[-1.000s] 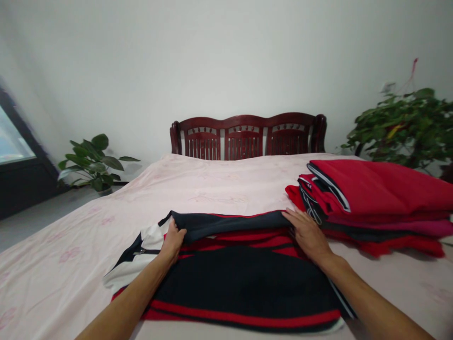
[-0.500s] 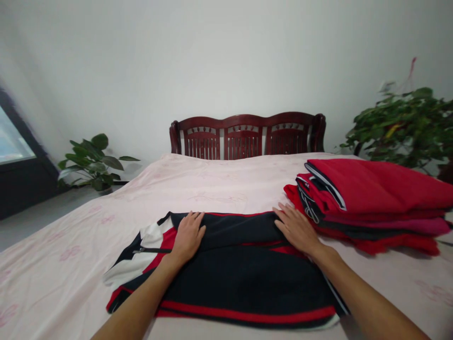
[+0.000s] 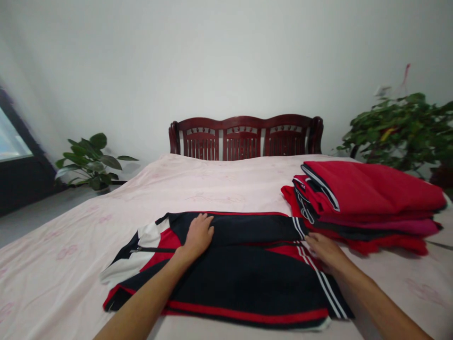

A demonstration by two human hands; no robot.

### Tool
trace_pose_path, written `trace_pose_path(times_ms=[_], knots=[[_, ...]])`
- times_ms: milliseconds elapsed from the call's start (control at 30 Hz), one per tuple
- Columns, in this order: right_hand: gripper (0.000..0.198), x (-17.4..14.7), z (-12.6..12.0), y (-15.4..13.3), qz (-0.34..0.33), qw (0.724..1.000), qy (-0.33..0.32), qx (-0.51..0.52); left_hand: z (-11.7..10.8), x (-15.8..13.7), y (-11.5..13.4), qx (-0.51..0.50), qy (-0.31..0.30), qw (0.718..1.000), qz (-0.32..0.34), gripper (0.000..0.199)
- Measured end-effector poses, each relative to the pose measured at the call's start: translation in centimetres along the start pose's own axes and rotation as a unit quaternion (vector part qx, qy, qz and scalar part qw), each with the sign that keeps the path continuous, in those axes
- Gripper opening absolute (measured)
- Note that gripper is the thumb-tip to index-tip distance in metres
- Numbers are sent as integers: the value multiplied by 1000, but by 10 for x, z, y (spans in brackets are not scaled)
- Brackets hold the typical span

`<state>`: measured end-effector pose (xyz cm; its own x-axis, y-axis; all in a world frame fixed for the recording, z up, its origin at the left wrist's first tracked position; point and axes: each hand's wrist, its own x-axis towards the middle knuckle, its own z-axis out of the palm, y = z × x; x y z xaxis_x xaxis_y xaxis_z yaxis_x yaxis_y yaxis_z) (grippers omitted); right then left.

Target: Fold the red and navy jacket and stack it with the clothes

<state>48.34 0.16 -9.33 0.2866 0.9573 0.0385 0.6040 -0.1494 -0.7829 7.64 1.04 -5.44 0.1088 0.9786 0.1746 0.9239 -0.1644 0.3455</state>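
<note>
1. No brand, label or writing can be read on any cloth or surface in view.
2. One black jacket with red bands and white panels lies partly folded on the bed, near its front edge; a zip shows at the white collar end on the left.
3. Left hand: open, fingers together and flat, palm pressed down on the upper fold of the jacket, left of its middle.
4. Right hand: open and flat, fingers stretched out, lying on the jacket's right part, on the paired white stripes that run down that side.
5. One stack of folded garments sits on the bed just to the right of the jacket, close to the right hand but not touched by it. It is mostly red with black and white trim; the layers cannot be counted surely.
6. One pink floral sheet covers the bed.
7. One dark wooden headboard with three slatted panels stands at the far end.
8. Two potted plants: a small one on the floor at the left, a bushier one at the right behind the stack.
9. One dark-framed window shows at the left edge.
</note>
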Motion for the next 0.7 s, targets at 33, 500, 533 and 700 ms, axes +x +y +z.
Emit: trace_pose_path(times_ms=[33, 500, 533, 700], knots=[[26, -4, -2, -1, 38, 998, -32, 50, 6, 0, 21, -21, -7, 999, 31, 46], [42, -36, -6, -39, 215, 867, -315, 320, 89, -10, 165, -146, -60, 984, 83, 63], [42, -33, -2, -36, 193, 870, -320, 321, 87, -10, 164, -152, -63, 983, 83, 61], [37, -5, 10, -18, 30, 961, -216, 173, 84, -10, 162, -162, -50, 982, 88, 58]])
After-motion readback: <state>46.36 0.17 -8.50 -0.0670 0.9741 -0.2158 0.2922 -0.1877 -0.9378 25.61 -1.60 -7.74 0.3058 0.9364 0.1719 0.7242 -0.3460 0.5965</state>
